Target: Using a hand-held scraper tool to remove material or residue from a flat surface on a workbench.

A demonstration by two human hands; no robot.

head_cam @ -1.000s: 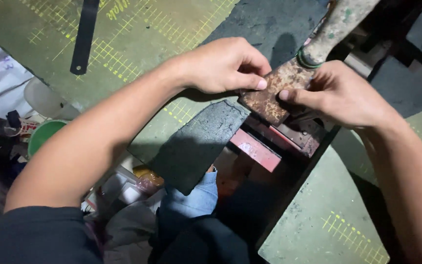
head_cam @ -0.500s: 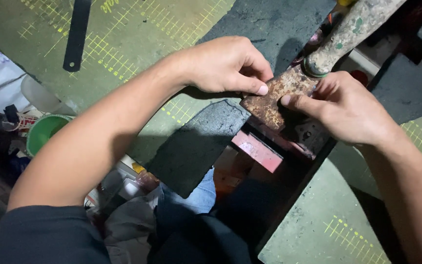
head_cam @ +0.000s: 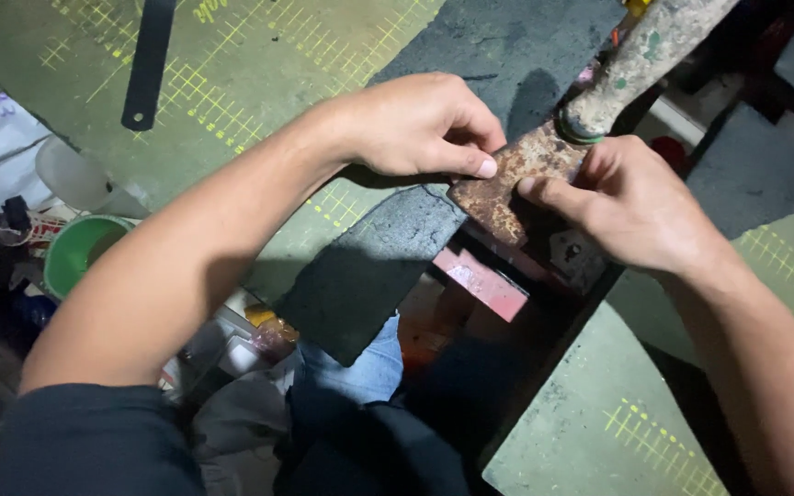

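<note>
Both hands together on a rusty scraper blade, just right of frame centre. Left hand curled, thumb pressed on the blade's left edge; right hand closed on its right side, forefinger laid across the face. Worn paint-flecked handle runs off toward 1 o'clock. Below the blade — red block. Green cup at 9 o'clock; black strip at 11.
</note>
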